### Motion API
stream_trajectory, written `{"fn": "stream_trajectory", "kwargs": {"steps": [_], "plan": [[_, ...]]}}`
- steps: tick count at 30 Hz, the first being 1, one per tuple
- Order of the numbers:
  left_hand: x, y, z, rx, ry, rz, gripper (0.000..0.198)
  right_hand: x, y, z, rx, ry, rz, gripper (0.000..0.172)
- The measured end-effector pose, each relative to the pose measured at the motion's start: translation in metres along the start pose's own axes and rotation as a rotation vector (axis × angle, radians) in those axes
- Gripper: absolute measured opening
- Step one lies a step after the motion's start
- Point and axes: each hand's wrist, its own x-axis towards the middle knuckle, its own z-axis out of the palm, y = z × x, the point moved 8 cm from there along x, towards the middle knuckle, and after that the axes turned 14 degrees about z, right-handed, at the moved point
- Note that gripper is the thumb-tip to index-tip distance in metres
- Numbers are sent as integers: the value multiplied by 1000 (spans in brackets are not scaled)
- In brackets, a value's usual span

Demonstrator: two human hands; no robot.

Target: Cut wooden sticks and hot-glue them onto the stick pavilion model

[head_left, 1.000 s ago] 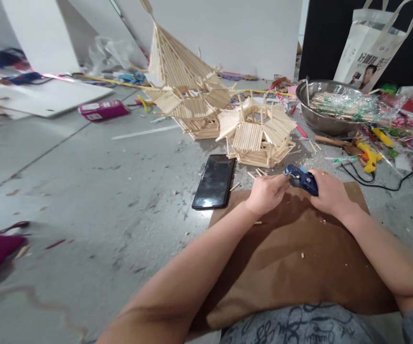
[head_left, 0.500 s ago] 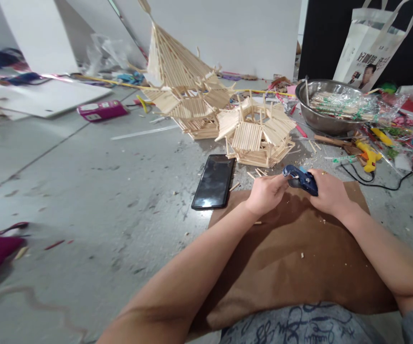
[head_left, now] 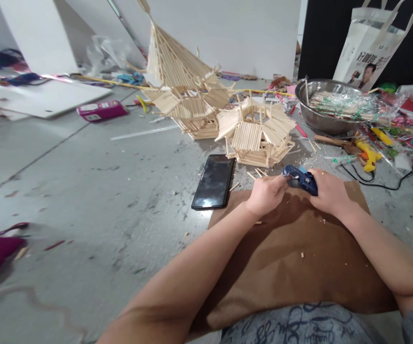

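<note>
Over a brown sheet [head_left: 281,272], the right hand [head_left: 330,191] is clasping a blue hand tool [head_left: 304,182] as the left hand's [head_left: 266,195] grip is pressing together beside its head — pinching what, one cannot tell. Both are keeping their pose of a second ago — the work seemingly staying at one step.

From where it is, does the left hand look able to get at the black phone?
Probably yes: the black phone lies uncovered just left of the left hand, with only small sticks beside it. That hand is at the dark blue tool, so it would likely have to leave that first.
</note>
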Motion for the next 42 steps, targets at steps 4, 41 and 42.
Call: {"fn": "stream_trajectory", "kwargs": {"steps": [4,41,42], "plan": [[0,1,-1,1,3,6,28,0,0,0,-9,10,-4,41],[4,8,-9,-12,91,60,26,1,4,4,-31,-41,41,38],[4,8,-9,-16,98,59,26,1,5,5,-30,-54,52,37]]}}
